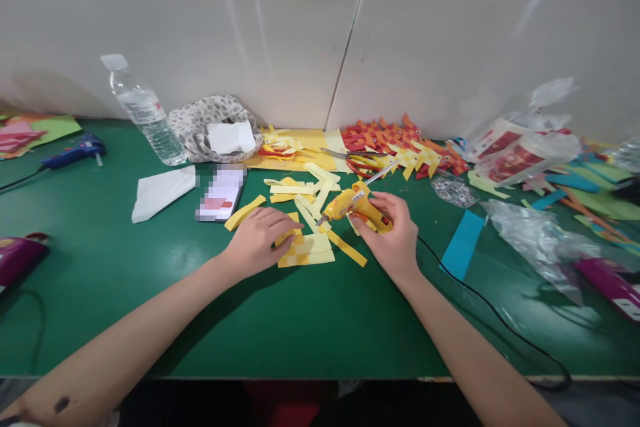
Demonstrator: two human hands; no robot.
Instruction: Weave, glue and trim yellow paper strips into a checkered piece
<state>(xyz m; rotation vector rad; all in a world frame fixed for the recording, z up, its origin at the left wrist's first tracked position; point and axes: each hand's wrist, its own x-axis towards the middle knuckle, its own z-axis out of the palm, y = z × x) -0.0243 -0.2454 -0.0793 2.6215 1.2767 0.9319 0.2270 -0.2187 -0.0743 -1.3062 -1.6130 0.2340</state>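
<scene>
From the front edge of the green desk (210,337), right side, a black cord (470,287) is running in toward the right hand (397,233).
About mid-desk, the left hand (257,240) is resting against the left side of a yellow woven piece (310,249), fingers bent; cannot tell if they are pinching it. Right hand is gripping a yellow glue gun (345,202), fingers wrapped around its handle, nozzle pointing left and down, just above the woven piece. Blue strip (463,243) is lying to the right. Loose pale strips (291,189) are overlapping just beyond the woven piece, a phone (230,190) lying to their left. Near the back edge, left part, a water bottle (153,127) is leaning, with a patterned bag (197,121) slumping beside it; red-and-orange woven pieces (365,137) are lying right of centre.
</scene>
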